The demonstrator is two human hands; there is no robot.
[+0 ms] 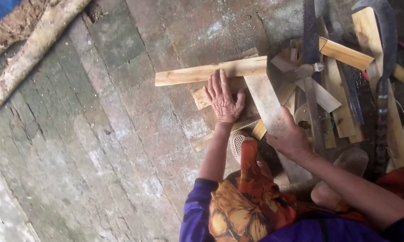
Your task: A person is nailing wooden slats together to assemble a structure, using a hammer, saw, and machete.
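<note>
Left hand (223, 102) flat, fingers spread, grip apart, pressing wood scraps (202, 96) on stone floor (121, 134). Right hand (291, 139) clamped on grey plank (267, 101), plank slanting over pile beside left hand. Long pale slat (202, 74) just beyond fingertips. Saw (310, 36) and sickle (385, 54) lie atop heap, right.

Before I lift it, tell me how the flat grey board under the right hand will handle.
The grey board looks stiff and flat, so it probably won't roll or flop. It seems thin, so likely light. It lies across other wood scraps, with the right hand gripping its edge, so those may shift as it lifts. Its rough-looking face should not slip, but may splinter.
</note>
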